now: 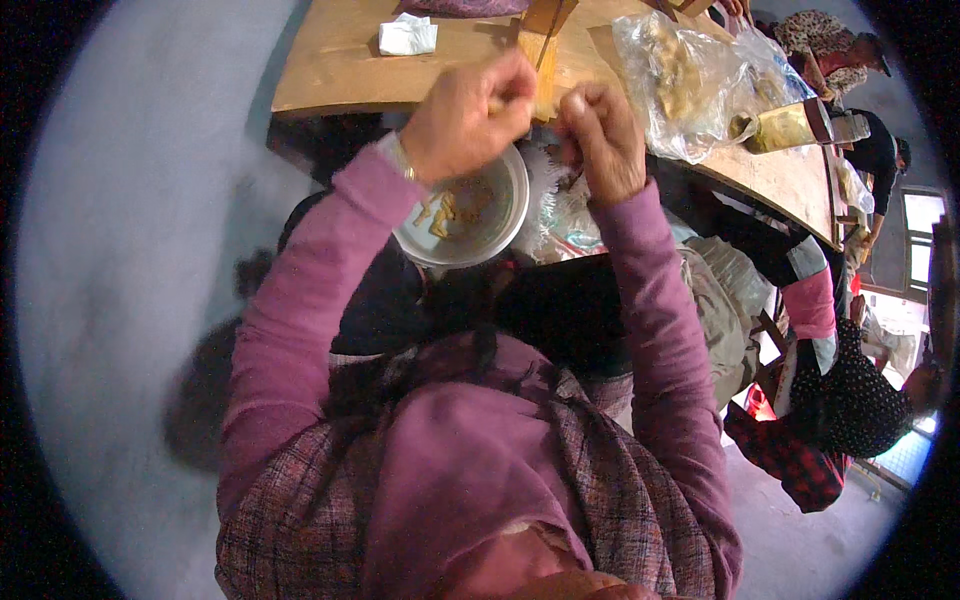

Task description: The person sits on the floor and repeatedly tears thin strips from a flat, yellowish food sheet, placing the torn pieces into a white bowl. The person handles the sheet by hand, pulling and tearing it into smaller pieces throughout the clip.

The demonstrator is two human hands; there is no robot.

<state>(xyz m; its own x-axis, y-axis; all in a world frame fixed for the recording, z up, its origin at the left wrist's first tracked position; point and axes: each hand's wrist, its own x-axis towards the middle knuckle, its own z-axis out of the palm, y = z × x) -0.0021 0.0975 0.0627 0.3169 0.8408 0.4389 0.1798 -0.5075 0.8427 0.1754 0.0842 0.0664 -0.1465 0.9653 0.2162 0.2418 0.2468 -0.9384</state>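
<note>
My left hand (472, 112), fingers curled and blurred, is raised near the table's front edge, with a small yellowish bit showing between the fingers. To its right my right hand (604, 139) is also curled, thumb against the fingers; whether it holds anything cannot be told. Between and behind the hands, a yellowish bristle-like piece with a wooden part (538, 64) lies at the table edge. Below my left hand stands a round white basin (517, 217), partly hidden by the wrist, with several yellowish-brown root-like pieces (443, 217) in it.
The wooden table (337, 67) bears a folded white tissue (407, 35), a clear plastic bag (675, 82) with tan material, and a jar (787, 126) lying on its side. White plastic sacking (562, 217) is right of the basin. Other people sit and stand at the right.
</note>
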